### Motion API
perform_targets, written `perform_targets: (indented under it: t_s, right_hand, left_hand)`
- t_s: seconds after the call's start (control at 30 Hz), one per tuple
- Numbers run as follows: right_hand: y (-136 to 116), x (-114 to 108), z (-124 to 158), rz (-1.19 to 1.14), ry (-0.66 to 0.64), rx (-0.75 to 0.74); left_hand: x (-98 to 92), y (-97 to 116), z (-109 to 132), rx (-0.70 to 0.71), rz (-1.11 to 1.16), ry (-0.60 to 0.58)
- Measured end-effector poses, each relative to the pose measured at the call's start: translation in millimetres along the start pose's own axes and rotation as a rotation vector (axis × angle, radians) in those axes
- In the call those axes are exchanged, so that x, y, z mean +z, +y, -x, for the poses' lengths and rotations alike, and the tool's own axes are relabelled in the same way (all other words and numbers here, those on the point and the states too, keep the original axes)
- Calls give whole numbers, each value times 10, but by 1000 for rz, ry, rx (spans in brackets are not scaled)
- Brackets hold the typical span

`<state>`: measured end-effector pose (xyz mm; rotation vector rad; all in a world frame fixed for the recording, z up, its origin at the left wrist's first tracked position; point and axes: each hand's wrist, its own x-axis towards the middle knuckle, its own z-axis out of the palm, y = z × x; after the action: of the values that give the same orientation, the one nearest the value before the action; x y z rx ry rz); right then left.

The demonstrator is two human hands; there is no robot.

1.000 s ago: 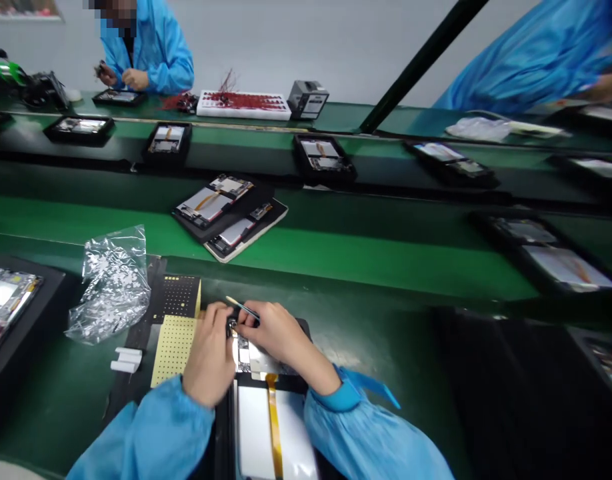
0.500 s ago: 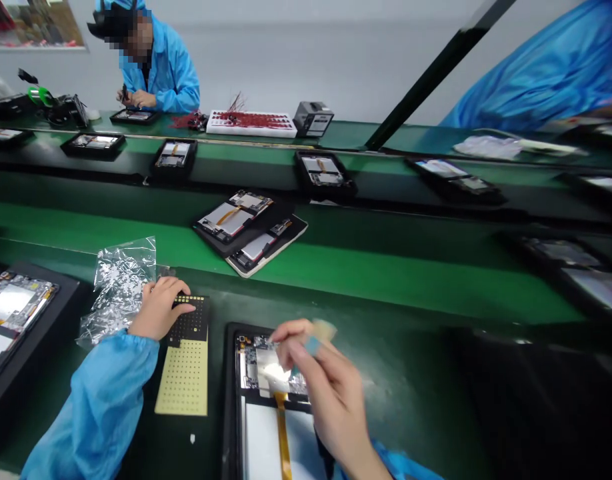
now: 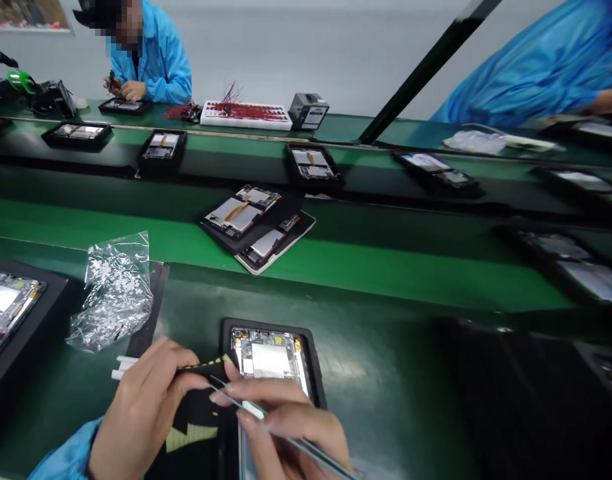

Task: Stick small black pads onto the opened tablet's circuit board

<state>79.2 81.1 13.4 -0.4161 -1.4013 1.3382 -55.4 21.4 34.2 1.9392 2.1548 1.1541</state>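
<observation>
Between thumb and fingers, my left hand (image 3: pixel 141 407) pinches the edge of a black perforated sticker sheet (image 3: pixel 193 403), bent upward, with a pale yellow part (image 3: pixel 191 437) showing below. My right hand (image 3: pixel 299 427) is closed round thin teal tweezers (image 3: pixel 306 445), whose tips reach the sheet's edge near my left thumb. A small white piece (image 3: pixel 253 409) shows by the right fingers; whether they grip it I cannot tell. Under and beyond the hands lies an opened tablet (image 3: pixel 271 360) in a black tray (image 3: pixel 316 373), its circuit board exposed and its lower part partly hidden.
A clear bag of small white parts (image 3: pixel 111 293) lies at left, beside another opened tablet (image 3: pixel 11 300). Two stacked devices (image 3: pixel 256 223) rest on the green ledge ahead. More trayed tablets (image 3: pixel 313 163) line the far belt. A co-worker (image 3: pixel 159 60) sits across; another person's blue sleeve (image 3: pixel 536 73) is at right.
My left hand has lifted the sheet's edge and brought it nearer the tablet. My right hand has come down and left, and the tweezers in it now show clearly at the sheet.
</observation>
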Motion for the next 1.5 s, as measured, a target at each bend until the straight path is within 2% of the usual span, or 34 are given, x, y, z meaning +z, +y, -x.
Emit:
perform_targets:
  t_s: [0.07,0.27,0.73,0.9,1.0,1.1,1.17,1.23,1.3,1.37,1.43,1.5]
  right_hand:
    - [-11,3,28,29,21,-28]
    - [-7,-34,23,39,-30,-63]
    - [-15,-60,28,118,21,-85]
    - [9,-117,-25,23,-64,28]
    - [2,-171,-110,-80,9,66]
    - [51,-295,-229,-60,57,74]
    - [160,-422,-296,0,51,119]
    - [331,-558,-323,57,31,200]
    - [533,-668,-304,94,-4,286]
    - [715,-728,-255,119,-34,348]
    - [839,-738,-200,140,-54,374]
    - [895,-722,-159,165,-70,383]
  left_hand:
    - [-11,26,11,0,6,-6]
    - [-16,56,48,-9,42,-26]
    - [16,84,19,13,22,-44]
    - [39,102,-5,27,-11,-74]
    - [74,-46,-63,-10,-71,-113]
    - [146,-376,-205,-31,-227,-132]
    - [215,-596,-312,-30,-300,-134]
    - [295,-707,-364,-35,-333,-123]
    - [383,-659,-315,-27,-397,-105]
    - [483,-487,-164,57,-467,-109]
    - [600,-286,44,203,-475,-170]
    - [722,-145,240,242,-464,-233]
